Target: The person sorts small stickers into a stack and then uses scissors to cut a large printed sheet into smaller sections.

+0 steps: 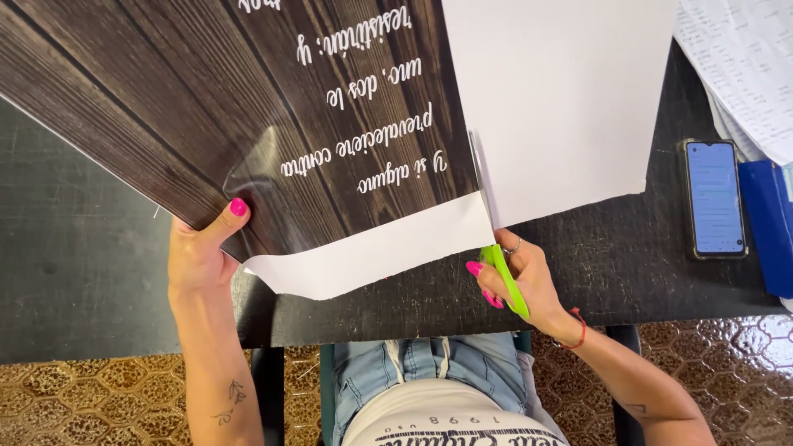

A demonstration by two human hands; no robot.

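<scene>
Right hand [524,281], nearest, grip closed round green-handled scissors [504,277], blades hidden under the glossy dark wood-print poster sheet [248,107] at its white margin. Left hand [198,252] pinches the poster's lower edge, lifting it taut over the black worktop [611,256].

Quick count of what's here: two hands, a left hand [194,256] and a right hand [524,281]. One pair of scissors [504,277] with green handles. One big dark wood-look poster [248,107] with white script and a white margin. One phone [714,198], screen lit. One pile of printed papers [739,58] off to the side, can't tell how many sheets. One blue folder [772,223]. One black table [628,256]. One red bracelet [581,328], and one ring [514,246].
</scene>
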